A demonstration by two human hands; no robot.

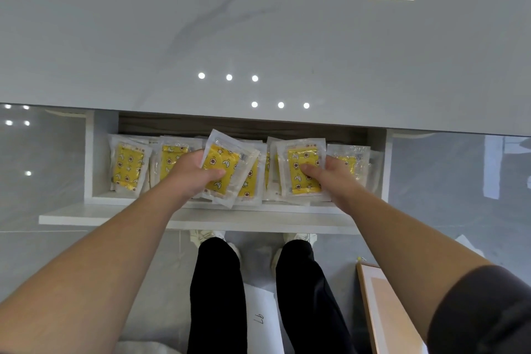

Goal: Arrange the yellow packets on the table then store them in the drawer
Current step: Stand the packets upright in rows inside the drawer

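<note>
Glossy grey marble-look tabletop (287, 46) with pale veins and reflected ceiling lights, filling the upper half; below its front edge, a pulled-out white drawer (201, 214) with a dark wood-grain back wall, over a grey tiled floor.

Left hand (191, 171) – thumb lying across the face of a tilted yellow packet in clear plastic wrap, printed with moons and stars (222, 169), other fingers curled behind its left edge; closed on it, packet canted clockwise and lifted above the ones beneath. Just under and right of that thumb, another yellow packet (249, 181) partly covered, leaning the opposite way.

Right hand (330, 174) – thumb pressed on the front of an upright yellow packet with flower and moon prints (303, 171), remaining fingers wrapped behind its right side; gripping it. More clear-wrapped packets stacked directly behind this one.

Left of the left fingers, two further yellow packets (128, 168) standing side by side against the drawer's left wall, the nearer one partly hidden by the knuckles. Right of the right fingers, one more packet (352, 164), mostly clear wrap showing, close to the drawer's right wall. All packets in view inside the drawer – lying in a loose overlapping row.

Outward along the bare forearms: a dark short sleeve (482, 310) on the right arm, black trousers (218, 296) and pale shoes (298, 238) beneath the drawer front, a light wooden board (388, 310) at the lower right.
</note>
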